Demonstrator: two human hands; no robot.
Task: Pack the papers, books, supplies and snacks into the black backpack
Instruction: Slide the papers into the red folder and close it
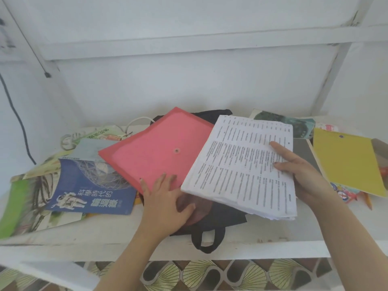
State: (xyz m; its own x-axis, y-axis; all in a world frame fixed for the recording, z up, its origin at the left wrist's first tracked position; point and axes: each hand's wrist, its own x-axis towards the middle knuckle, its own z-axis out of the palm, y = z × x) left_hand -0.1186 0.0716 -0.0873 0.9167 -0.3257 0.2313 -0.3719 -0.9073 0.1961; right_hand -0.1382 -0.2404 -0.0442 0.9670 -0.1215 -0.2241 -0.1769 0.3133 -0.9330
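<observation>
The black backpack (218,219) lies flat on the white table, its handle loop over the front edge, mostly covered. A red plastic envelope folder (155,152) lies on it. My left hand (165,200) rests on the folder's near corner, fingers spread and lightly bent. My right hand (300,175) grips the right edge of a thick stack of printed papers (241,162), thumb on top, holding it tilted above the backpack. A blue book (90,185) with an astronaut cover lies to the left.
Green and illustrated books (25,204) are piled at the table's left. A yellow folder (348,160) lies at the right over colourful snack packets (346,192). Another dark-covered book (294,124) lies behind the papers. A white cable (136,120) and a shelf frame stand at the back.
</observation>
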